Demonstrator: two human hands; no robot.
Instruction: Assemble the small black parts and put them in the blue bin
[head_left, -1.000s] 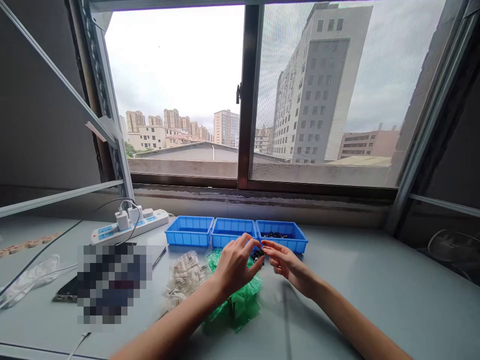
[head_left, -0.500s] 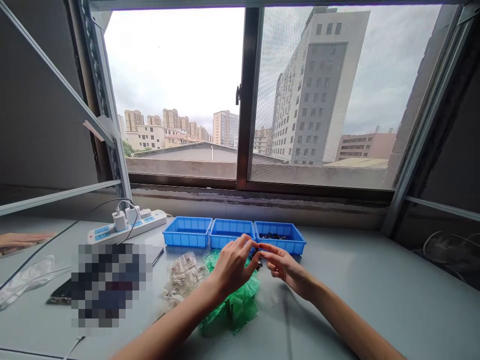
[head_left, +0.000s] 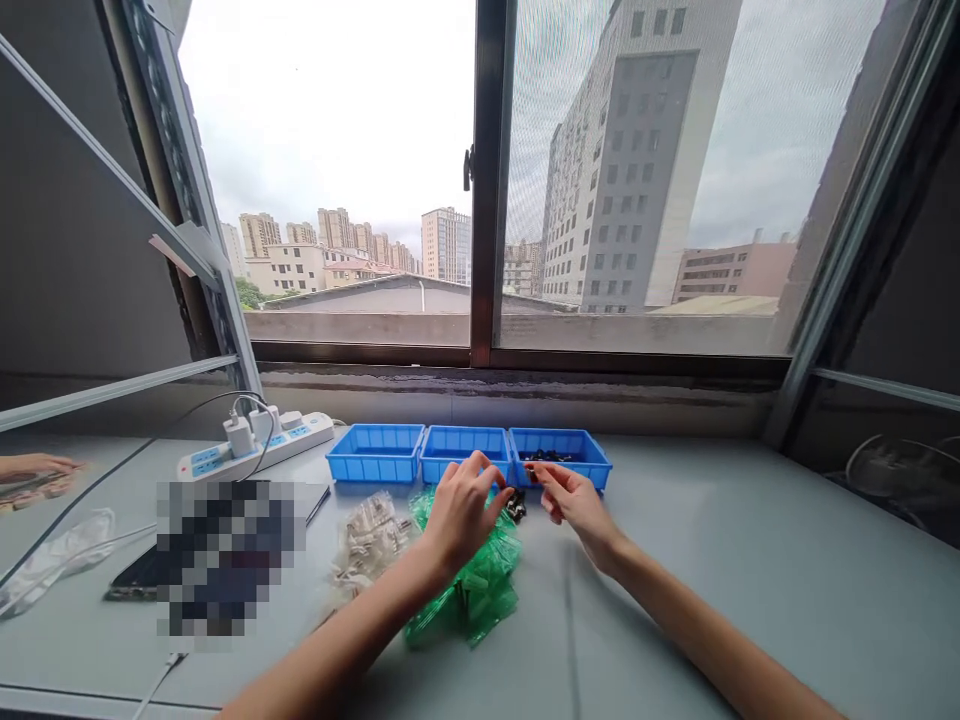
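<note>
My right hand (head_left: 574, 503) pinches a small dark part (head_left: 531, 473) between thumb and fingertips, just in front of the right blue bin (head_left: 596, 470). That bin holds several small black pieces (head_left: 551, 456). My left hand (head_left: 465, 508) is above the green plastic bags (head_left: 491, 585), thumb and forefinger curved close together. Whatever is between those fingertips, if anything, is too small to make out. Next to its thumb lies a little heap of dark, shiny parts (head_left: 516, 506). Clear plastic packets (head_left: 373, 535) lie left of the green bags.
Two more blue bins, the left (head_left: 375, 468) and the middle (head_left: 456, 468), line the back. A power strip (head_left: 304, 436) with chargers, a dark blurred-out device (head_left: 133, 580) and cables are at left. Another person's hand (head_left: 37, 468) rests at the far left edge.
My hands have parted from where their fingertips met. The right has moved slightly up toward the right bin with the small part; the view has tipped a little downward.
</note>
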